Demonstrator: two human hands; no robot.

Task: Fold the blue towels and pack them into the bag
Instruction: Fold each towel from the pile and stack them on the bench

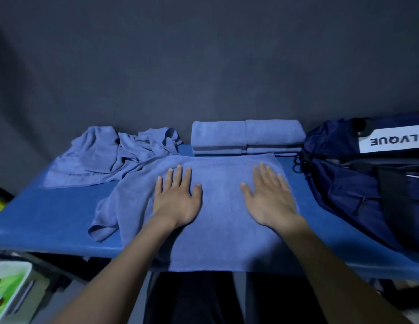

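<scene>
Across the blue table [51, 220] lies everything for the job, with the dark bag [358, 183] slumped at the right end, its mouth facing the person. Between the two arms a towel [217, 230] is spread flat, its long axis running left to right, near edge hanging just over the table's front and its left end still rumpled and curled under. Behind it, against the backdrop, sit two stacks of folded towels [247, 139], side by side and touching; to the left a heap [115, 155] waits unfolded. Both palms press flat on the spread towel, fingers straight, holding nothing: the left hand [178, 202] near the rumpled end, the right hand [269, 199] near the tidy right edge. My guess is that this is smoothing before a fold. The left hand is nearer the loose end, so it seems best placed to straighten that and bring it over toward the right.
</scene>
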